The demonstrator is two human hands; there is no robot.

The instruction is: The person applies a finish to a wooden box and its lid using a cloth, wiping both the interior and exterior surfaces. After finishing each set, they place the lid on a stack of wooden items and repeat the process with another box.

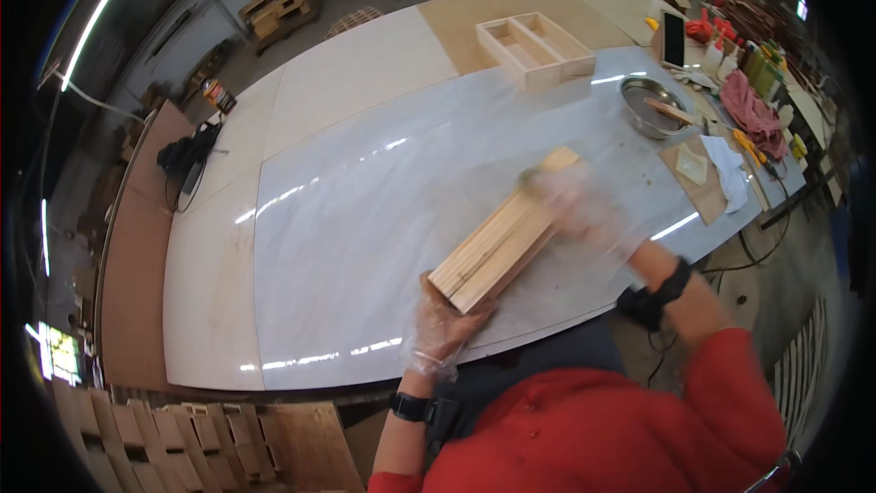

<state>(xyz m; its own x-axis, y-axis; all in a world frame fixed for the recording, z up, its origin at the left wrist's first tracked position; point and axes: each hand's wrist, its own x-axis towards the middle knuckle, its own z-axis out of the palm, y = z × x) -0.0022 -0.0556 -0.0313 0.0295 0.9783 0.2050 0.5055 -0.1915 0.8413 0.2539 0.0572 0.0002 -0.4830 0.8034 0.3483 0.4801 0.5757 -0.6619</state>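
A long, narrow pale wooden box (493,239) is held tilted above the plastic-covered tabletop, its far end pointing up and right. My left hand (447,321), in a clear plastic glove, grips its near end from below, with the fingers closed round the corner. Over the far end, my right hand (579,201) is blurred by motion, also in a clear glove. At its fingertips shows a small greenish-yellow pad (528,180) pressed against the box's upper face. Blur hides the exact shape of the pad and fingers.
A divided wooden tray (538,64) stands at the far side. Toward the right are a metal bowl (639,123) with a wooden-handled tool, a board (689,196) with a pale block, a white cloth (725,173), a pink rag (756,110) and bottles. A black bag (190,151) lies far left.
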